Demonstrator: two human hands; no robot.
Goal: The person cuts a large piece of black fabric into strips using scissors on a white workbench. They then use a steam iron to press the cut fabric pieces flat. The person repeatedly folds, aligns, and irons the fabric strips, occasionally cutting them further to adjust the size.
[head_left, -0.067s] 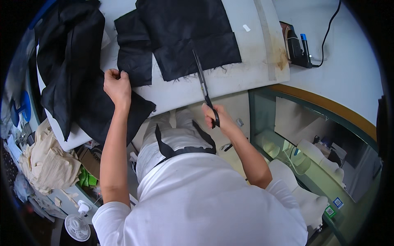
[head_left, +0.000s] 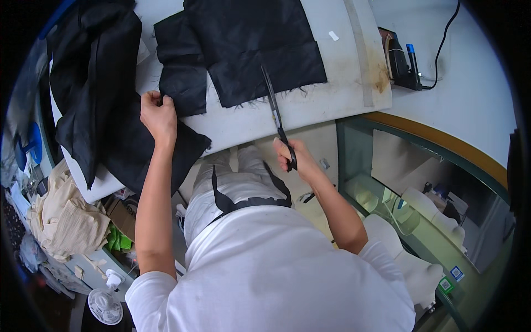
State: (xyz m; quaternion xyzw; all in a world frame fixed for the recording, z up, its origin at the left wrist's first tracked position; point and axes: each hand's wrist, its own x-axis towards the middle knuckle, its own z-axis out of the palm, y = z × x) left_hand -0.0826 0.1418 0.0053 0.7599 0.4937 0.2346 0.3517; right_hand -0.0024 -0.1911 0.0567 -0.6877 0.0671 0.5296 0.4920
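Observation:
My left hand (head_left: 159, 119) is closed, its thumb and fingers pinched at the lower left corner of a smaller black cloth piece (head_left: 182, 83). In my right hand (head_left: 301, 157), at the table's near edge, are black-handled scissors (head_left: 275, 108). Their long blades point away from me and lie over the frayed near edge of a larger black cloth piece (head_left: 260, 61); they look close together. This larger piece overlaps the smaller one. More black cloth (head_left: 99, 72) lies bunched on the left, passing under my left forearm and ending in a point by the table edge.
The white table (head_left: 354, 105) carries a small white scrap (head_left: 333, 36). Beyond it on the right stand a black holder (head_left: 406, 77) with a blue-capped pen and a black cord. A green-framed glass case (head_left: 354, 166) is at right. Cream cloth (head_left: 66, 221) and a white fan (head_left: 105, 306) are at lower left.

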